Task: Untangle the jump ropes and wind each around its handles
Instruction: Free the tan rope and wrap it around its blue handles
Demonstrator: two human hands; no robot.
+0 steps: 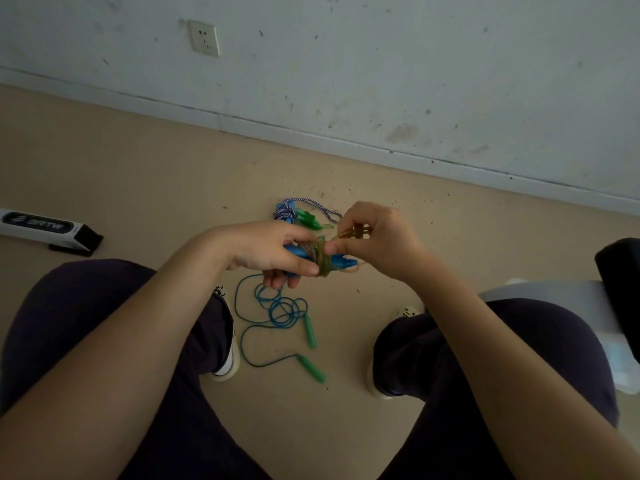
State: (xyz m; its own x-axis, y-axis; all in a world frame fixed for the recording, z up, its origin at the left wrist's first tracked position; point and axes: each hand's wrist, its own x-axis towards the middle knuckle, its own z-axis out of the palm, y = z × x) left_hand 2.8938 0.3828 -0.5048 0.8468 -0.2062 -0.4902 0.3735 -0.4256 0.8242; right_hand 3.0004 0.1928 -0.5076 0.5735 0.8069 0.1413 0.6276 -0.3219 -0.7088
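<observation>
1. Head view: the left hand (277, 252) is gripping the blue handles (337, 262), with the olive rope (320, 254) wound around them.
2. The right hand (377, 237) is pinching the rope's loose end, just above the handles.
3. The green-handled rope (277, 313) is lying loose on the floor (138, 188) below.

blue handles (341, 262) mostly hidden by hands | box (41, 227) cut off left

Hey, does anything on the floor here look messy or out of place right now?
Yes. The blue cord jump rope with green handles lies loose on the floor between the feet, its cord in tangled loops, not wound. Small dark debris dots the floor near the wall. The left hand and right hand hold another rope, part-wound on blue handles.
</observation>
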